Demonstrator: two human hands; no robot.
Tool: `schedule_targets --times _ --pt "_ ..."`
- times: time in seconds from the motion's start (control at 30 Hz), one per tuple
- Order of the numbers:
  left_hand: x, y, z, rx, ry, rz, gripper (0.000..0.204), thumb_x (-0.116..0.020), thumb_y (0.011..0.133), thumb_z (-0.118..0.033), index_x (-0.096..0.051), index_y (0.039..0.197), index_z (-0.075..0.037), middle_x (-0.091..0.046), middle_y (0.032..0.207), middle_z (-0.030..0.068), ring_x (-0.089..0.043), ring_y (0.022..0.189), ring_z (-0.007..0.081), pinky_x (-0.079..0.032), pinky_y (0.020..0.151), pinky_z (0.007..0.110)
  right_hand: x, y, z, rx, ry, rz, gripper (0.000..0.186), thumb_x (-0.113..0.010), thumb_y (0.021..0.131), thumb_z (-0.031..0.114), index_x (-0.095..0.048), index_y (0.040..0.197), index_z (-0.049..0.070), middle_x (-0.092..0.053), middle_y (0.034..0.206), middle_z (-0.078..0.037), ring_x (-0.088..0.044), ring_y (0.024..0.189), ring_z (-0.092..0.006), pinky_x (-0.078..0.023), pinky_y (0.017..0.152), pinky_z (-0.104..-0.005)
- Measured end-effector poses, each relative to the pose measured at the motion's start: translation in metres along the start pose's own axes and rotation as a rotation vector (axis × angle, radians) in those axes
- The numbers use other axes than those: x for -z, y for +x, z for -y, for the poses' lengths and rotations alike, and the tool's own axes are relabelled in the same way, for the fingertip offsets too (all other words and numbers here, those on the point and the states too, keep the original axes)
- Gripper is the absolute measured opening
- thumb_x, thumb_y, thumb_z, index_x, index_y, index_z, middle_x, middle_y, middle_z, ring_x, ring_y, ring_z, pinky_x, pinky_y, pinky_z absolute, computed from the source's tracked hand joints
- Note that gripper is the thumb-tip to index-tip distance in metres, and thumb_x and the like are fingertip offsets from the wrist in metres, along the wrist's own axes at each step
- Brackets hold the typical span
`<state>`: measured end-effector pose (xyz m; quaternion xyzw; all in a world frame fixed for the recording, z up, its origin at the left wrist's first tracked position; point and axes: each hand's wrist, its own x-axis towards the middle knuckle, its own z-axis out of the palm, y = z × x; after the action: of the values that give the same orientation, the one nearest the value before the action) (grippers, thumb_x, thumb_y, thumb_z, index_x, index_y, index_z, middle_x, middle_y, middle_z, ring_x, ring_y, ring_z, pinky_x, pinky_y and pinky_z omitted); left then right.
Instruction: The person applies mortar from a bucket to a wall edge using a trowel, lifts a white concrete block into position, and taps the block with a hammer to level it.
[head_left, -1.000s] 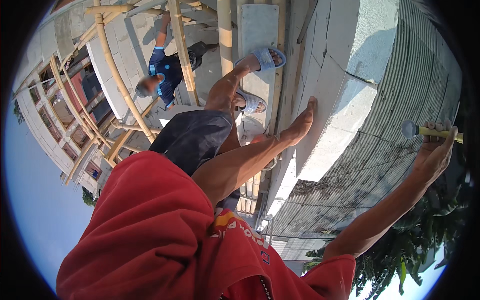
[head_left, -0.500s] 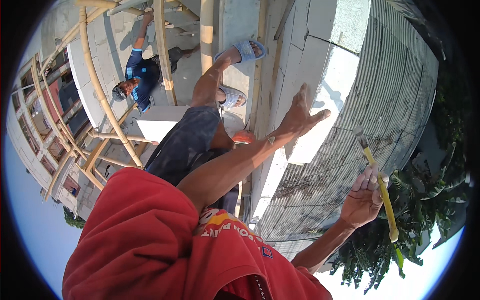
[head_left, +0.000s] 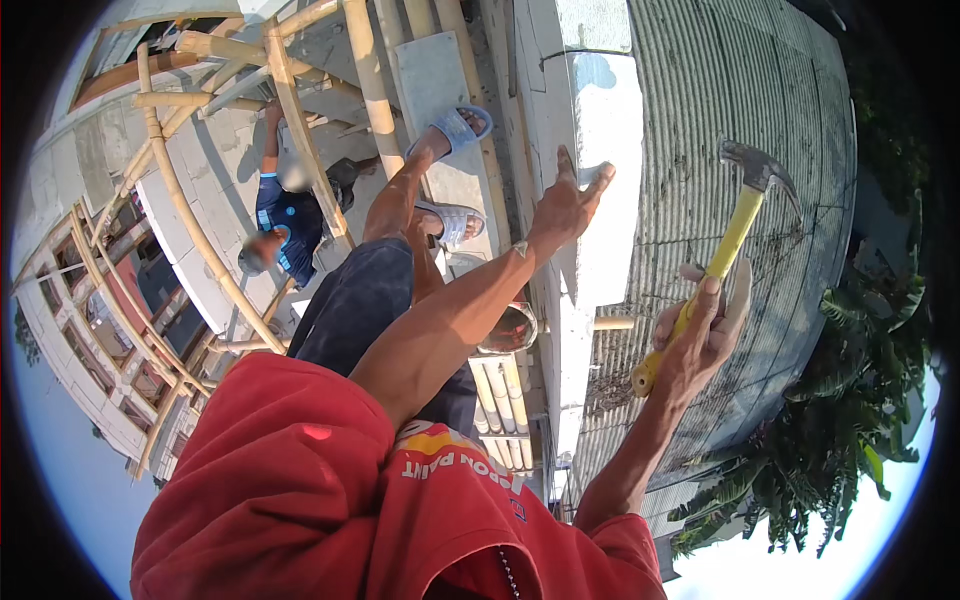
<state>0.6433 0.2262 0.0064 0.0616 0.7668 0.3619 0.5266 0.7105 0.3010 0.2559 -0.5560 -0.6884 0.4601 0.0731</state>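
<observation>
My left hand (head_left: 572, 208) rests with fingers stretched out on a white block (head_left: 606, 180) along the top of the wall, over its near edge. To the right, beyond the wall, my right hand (head_left: 705, 325) is closed around the yellow handle of a claw hammer (head_left: 738, 228). The hammer's metal head (head_left: 762, 172) points away from me and stands clear of the block, above the corrugated roof (head_left: 740, 100). Some fingers of my left hand are partly hidden behind others.
My sandalled feet stand on a narrow plank (head_left: 440, 85) beside the wall. Bamboo scaffold poles (head_left: 372, 80) rise at the left, where a person in a dark blue shirt (head_left: 290, 225) is lower down. A dark bucket (head_left: 508, 330) sits near my leg. Leafy plants (head_left: 850, 350) edge the roof.
My right hand has swung the hammer up and away from me, its head now turned broadside. My left hand stays on the block, and the whole view has shifted slightly.
</observation>
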Motion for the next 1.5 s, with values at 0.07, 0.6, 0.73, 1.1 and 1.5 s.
schedule_targets --times 0.07,0.6,0.73,1.1,1.5 --pt "-0.01 0.005 0.005 -0.012 -0.043 -0.005 0.112 -0.04 0.092 -0.075 0.004 0.156 0.006 -0.066 0.099 0.0383 -0.072 0.081 0.0403 -0.057 0.065 0.048 0.002 0.016 0.006 0.333 0.065 -0.181 0.049 -0.048 0.106 0.034 -0.046 0.138 -0.003 -0.064 0.084 -0.007 -0.045 0.044 -0.0036 -0.038 0.035 -0.0192" --pt "0.033 -0.039 -0.046 0.211 -0.245 -0.009 0.112 -0.041 0.09 -0.077 -0.002 0.157 0.004 -0.062 0.113 0.0409 -0.064 0.108 0.0506 -0.049 0.096 0.049 -0.055 0.058 -0.026 0.369 -0.235 -0.092 0.035 -0.04 0.109 0.032 -0.054 0.097 0.003 -0.047 0.058 -0.005 -0.044 0.045 -0.0108 -0.034 0.042 -0.034" --pt "0.026 -0.033 -0.046 0.162 -0.269 -0.015 0.113 -0.045 0.089 -0.077 -0.005 0.157 0.004 -0.058 0.124 0.0403 -0.06 0.116 0.0501 -0.047 0.102 0.047 -0.084 0.075 -0.093 0.406 -0.663 0.11 0.033 -0.04 0.108 0.031 -0.047 0.099 0.001 -0.059 0.065 -0.027 -0.06 0.054 -0.0437 -0.041 0.047 -0.0485" --pt "0.007 -0.015 -0.022 0.129 -0.235 -0.116 0.107 -0.044 0.092 -0.071 -0.006 0.157 0.005 -0.065 0.108 0.0371 -0.067 0.104 0.0468 -0.052 0.091 0.05 -0.099 0.068 -0.079 0.428 -0.48 0.01 0.037 -0.041 0.108 0.035 -0.047 0.097 0.001 -0.058 0.065 -0.025 -0.062 0.056 -0.0382 -0.045 0.048 -0.0476" --pt "0.01 -0.025 -0.032 0.088 -0.207 -0.146 0.11 -0.042 0.091 -0.076 -0.006 0.157 0.004 -0.063 0.112 0.0395 -0.065 0.106 0.0501 -0.052 0.09 0.051 -0.09 0.075 -0.072 0.3 -0.622 0.202 0.037 -0.043 0.107 0.034 -0.047 0.097 -0.001 -0.061 0.068 -0.031 -0.065 0.063 -0.0464 -0.045 0.051 -0.0521"
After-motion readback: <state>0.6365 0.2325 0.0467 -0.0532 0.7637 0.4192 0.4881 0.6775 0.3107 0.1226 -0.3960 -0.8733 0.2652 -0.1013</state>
